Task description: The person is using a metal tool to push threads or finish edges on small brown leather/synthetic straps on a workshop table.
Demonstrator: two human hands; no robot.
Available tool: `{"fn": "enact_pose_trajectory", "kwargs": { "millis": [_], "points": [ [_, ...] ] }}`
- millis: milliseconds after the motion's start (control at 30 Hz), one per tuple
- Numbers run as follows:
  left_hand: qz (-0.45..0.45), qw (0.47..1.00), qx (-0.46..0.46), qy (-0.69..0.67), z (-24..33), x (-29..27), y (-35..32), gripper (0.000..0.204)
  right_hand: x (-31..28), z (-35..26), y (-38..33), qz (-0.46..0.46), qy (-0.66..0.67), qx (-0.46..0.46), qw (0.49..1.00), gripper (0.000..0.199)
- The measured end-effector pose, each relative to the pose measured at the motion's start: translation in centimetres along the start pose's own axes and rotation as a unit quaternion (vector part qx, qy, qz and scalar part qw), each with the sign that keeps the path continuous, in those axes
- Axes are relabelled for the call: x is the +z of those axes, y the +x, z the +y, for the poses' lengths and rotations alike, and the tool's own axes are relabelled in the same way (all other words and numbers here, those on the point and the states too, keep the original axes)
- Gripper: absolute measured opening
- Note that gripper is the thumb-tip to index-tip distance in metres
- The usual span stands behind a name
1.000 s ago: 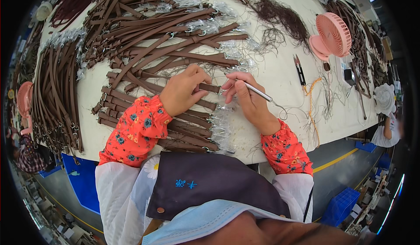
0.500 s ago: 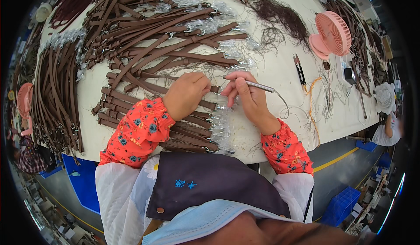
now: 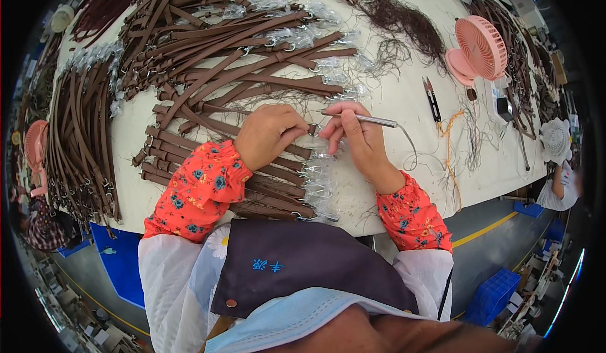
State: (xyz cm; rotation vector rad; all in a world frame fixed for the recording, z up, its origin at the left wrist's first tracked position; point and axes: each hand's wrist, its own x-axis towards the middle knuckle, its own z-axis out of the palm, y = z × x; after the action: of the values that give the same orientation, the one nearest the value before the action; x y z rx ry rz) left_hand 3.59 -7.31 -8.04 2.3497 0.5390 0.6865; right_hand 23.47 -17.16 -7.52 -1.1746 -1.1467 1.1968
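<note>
My left hand (image 3: 266,137) is closed in a pinch on a brown strap (image 3: 312,129), whose end with a metal ring sticks out past the fingertips. Facing it, my right hand (image 3: 362,143) grips a slim silver pen-shaped tool (image 3: 377,121) with a thin cord trailing from its back end. Its tip points left, just above the strap end. Under and beside my left hand lies a row of brown straps (image 3: 278,171), their metal hardware in clear plastic wrap (image 3: 320,186) toward the right.
More brown straps (image 3: 208,31) pile up at the far left, with another bundle (image 3: 82,132) nearer the left edge. Loose dark threads (image 3: 404,22) lie at the back. Black-handled thread snips (image 3: 433,104), an orange cord (image 3: 449,145) and a pink fan (image 3: 480,47) are on the right.
My left fingers have shifted slightly, and the strap end shows more clearly beyond them. The back end of the pen-shaped tool has risen a little in my right hand.
</note>
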Motion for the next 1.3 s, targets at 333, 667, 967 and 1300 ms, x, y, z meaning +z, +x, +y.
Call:
{"fn": "enact_pose_trajectory", "kwargs": {
  "millis": [333,667,967,1300],
  "points": [
    [-0.034,0.976,-0.185,-0.11,0.7,-1.6,0.5,0.009,0.2,-0.1,-0.1,-0.034,-0.016,0.031,0.999,0.039],
    [-0.058,0.975,-0.154,-0.148,0.2,-1.7,0.3,0.008,0.3,-0.1,0.0,-0.035,-0.029,0.041,0.998,0.04],
    [-0.062,0.975,-0.148,-0.154,0.0,-1.7,0.2,0.008,0.3,-0.2,0.1,-0.035,-0.041,0.042,0.998,0.039],
    [-0.151,0.977,-0.013,-0.147,-0.7,-2.7,0.5,0.014,0.3,-0.1,0.0,-0.031,-0.031,0.046,0.998,0.039]
  ]
}}
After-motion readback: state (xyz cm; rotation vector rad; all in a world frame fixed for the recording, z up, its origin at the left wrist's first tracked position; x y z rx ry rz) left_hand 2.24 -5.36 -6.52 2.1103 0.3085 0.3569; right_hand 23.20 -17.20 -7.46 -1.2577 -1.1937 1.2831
